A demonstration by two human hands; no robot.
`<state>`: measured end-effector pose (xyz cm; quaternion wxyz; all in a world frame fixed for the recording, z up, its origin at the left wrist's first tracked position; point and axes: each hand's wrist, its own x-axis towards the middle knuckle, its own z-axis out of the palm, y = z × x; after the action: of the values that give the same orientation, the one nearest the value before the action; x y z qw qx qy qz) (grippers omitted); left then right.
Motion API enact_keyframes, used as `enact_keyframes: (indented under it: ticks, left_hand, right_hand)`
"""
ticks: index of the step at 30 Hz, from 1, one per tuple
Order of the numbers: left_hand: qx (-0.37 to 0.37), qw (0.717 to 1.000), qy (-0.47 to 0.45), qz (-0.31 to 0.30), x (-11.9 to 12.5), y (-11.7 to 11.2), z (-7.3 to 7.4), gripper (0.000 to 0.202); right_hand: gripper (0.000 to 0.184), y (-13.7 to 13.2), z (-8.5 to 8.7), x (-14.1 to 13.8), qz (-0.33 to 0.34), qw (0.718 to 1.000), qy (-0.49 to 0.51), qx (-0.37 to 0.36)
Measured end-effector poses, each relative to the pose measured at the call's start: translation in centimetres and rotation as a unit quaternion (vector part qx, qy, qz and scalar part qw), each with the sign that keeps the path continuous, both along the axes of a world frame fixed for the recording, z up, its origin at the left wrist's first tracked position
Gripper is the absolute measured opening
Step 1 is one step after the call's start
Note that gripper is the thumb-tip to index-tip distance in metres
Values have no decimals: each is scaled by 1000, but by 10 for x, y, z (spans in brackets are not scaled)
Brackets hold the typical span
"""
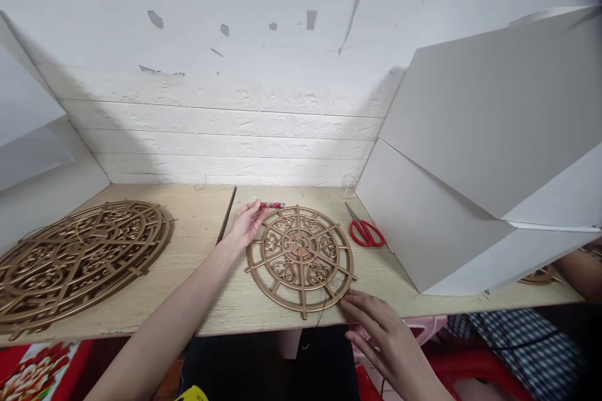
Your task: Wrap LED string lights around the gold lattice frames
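A round gold openwork ornament (303,294), with spokes and scroll patterns, lies flat on the wooden table. At its upper left edge, my left hand (245,223) is closed on a small red tube with a silvery end (273,205). My right hand (379,326) is by the ornament's lower right rim, fingers stretched out and thumb apart, fingertips at the rim. Whether they press on it I cannot tell. A thin dark thread (322,308) hangs over the lower part of the ornament toward the table edge. Red-handled scissors (364,232) lie to the right.
Several similar gold ornaments (89,250) are stacked on the left. White board panels (470,138) stand at the right and left (28,106), with a white brick-pattern wall (235,119) behind. Another person's arm (583,272) shows at the far right. A red stool (470,366) is below.
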<state>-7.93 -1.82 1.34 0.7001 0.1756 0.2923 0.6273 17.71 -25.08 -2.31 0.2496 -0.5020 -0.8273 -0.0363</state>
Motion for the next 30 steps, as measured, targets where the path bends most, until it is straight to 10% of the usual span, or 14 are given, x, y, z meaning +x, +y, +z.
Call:
enact_keyframes:
  ticks: [8,17,22,30]
  left_hand:
    - [4,1000,-2,-12,-2,1,0,14]
    - [1,1000,13,0,-2,4,-8,13]
    - [8,1000,28,10,-3,7,-11,16]
    - [10,999,42,12,0,7,-12,16]
  right_hand:
    - [41,33,3,-11,-34,999,18,-12]
    - [19,160,94,-25,5,945,324,37]
    - [20,221,64,-36,93,960,255,-69]
    - [42,210,35,-39,107,986,73,-103]
